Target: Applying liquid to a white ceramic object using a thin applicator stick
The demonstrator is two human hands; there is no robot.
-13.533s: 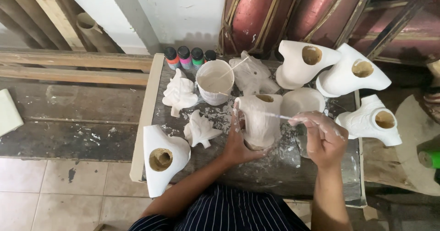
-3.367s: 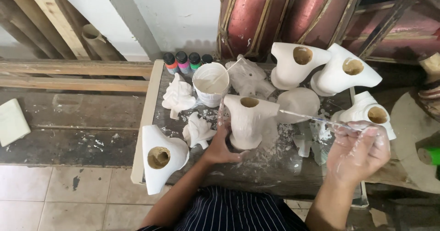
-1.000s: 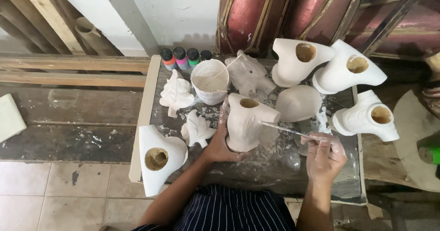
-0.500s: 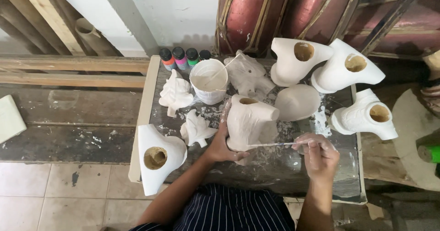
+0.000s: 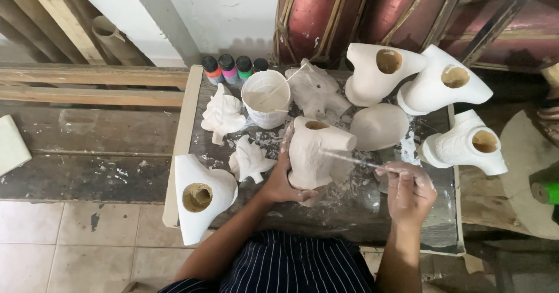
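Observation:
My left hand [image 5: 284, 179] grips the near left side of a white plaster figure with a round hole on top [image 5: 314, 150], standing upright on the paint-spattered work table [image 5: 349, 211]. My right hand [image 5: 409, 187] holds a thin paintbrush [image 5: 352, 159] whose tip touches the figure's right side, just under its upper edge. A white cup of white paint with a stick in it [image 5: 266, 98] stands just behind and to the left of the figure.
Three more hollow white figures [image 5: 381, 72] [image 5: 445, 86] [image 5: 466, 147] stand at the back right, another [image 5: 201, 197] at the near left edge. Small leaf-like casts [image 5: 222, 114] [image 5: 249, 162], a rounded cast [image 5: 379, 126], and several small paint bottles [image 5: 230, 69] sit around. Wooden planks [image 5: 87, 86] lie left.
The brush tip has moved from the figure's lower side up to its upper right side in the last half second. My left hand keeps holding the figure in place.

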